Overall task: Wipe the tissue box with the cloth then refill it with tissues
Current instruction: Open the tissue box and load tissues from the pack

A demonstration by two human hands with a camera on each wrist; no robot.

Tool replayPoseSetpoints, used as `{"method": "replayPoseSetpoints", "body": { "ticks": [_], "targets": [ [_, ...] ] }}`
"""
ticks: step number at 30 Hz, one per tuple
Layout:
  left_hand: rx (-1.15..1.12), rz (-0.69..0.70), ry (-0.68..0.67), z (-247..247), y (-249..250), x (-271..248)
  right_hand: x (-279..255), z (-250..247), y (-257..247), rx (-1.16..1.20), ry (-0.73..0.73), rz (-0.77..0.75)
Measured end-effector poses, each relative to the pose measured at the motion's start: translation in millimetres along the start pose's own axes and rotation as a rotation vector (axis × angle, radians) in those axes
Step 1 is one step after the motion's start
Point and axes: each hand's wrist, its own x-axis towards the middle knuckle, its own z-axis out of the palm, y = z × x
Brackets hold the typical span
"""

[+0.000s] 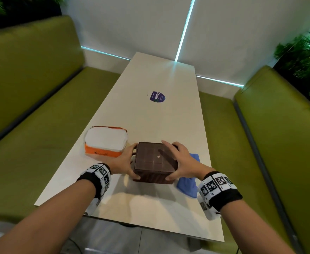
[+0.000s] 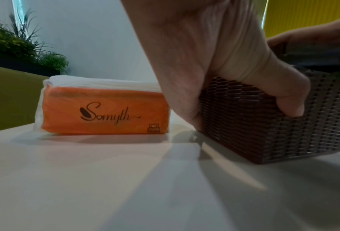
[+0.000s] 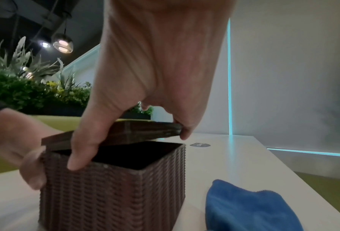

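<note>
A brown woven tissue box (image 1: 150, 177) stands on the white table (image 1: 150, 208) near its front edge. My left hand (image 1: 127, 161) grips the box's left side, thumb on the near wall (image 2: 264, 132). My right hand (image 1: 176, 160) holds the lid (image 1: 150, 156) by its right edge. In the right wrist view the lid (image 3: 135, 131) is tilted up off the right rim and the inside shows dark. A blue cloth (image 1: 189, 186) lies loose on the table right of the box. An orange pack of white tissues (image 1: 105, 142) sits just left of the box.
A purple sticker (image 1: 157, 97) lies flat on the far half of the table. Green padded benches (image 1: 40, 143) run along both long sides. A white wall closes off the far end. Plants (image 1: 308, 57) stand behind the bench backs.
</note>
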Motion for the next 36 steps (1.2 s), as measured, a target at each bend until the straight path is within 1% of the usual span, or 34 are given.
{"method": "replayPoseSetpoints", "body": {
  "ticks": [2, 4, 6, 8, 10, 12, 13, 16, 18, 19, 21, 23, 25, 29, 32, 36],
  "targets": [
    [-0.010, 0.017, 0.014, 1, 1, 2, -5, -7, -4, 0.062, -0.012, -0.001],
    [0.004, 0.034, 0.025, 2, 1, 3, -10, -10, -9, 0.066, -0.083, 0.026],
    [0.003, 0.024, 0.037, 1, 0, 5, -15, -8, -13, -0.043, -0.148, 0.068],
    [0.037, 0.015, 0.040, 1, -2, 6, -20, -11, -21, -0.135, -0.132, 0.068],
    [0.071, -0.003, 0.037, 1, 0, 5, -25, -20, -28, -0.141, -0.030, 0.008],
    [0.090, -0.009, 0.051, 2, 1, 4, -28, -30, -31, -0.115, 0.120, -0.073],
    [0.099, -0.011, 0.065, 2, 1, 4, -30, -33, -31, -0.085, 0.208, -0.089],
    [0.105, -0.020, 0.074, 3, 3, -1, -38, -36, -27, 0.136, 0.466, -0.088],
    [0.056, -0.043, 0.073, 2, 0, -8, -49, -39, -34, 0.382, 0.540, -0.045],
    [0.042, -0.043, 0.083, 2, -1, -13, -56, -40, -38, 0.496, 0.538, -0.022],
    [0.062, -0.047, 0.121, -1, -16, -21, -69, -35, -43, 0.639, 0.460, 0.007],
    [0.104, -0.061, 0.151, -1, -32, -29, -78, -21, -40, 0.635, 0.327, 0.041],
    [0.133, -0.069, 0.191, 0, -40, -41, -83, 2, -33, 0.574, 0.200, 0.103],
    [0.134, -0.116, 0.239, 3, -62, -65, -86, 46, -19, 0.502, 0.032, 0.228],
    [0.128, -0.124, 0.277, 4, -70, -79, -82, 64, -15, 0.482, -0.005, 0.298],
    [0.113, -0.101, 0.310, 6, -69, -89, -71, 78, -12, 0.471, 0.049, 0.329]
  ]
}}
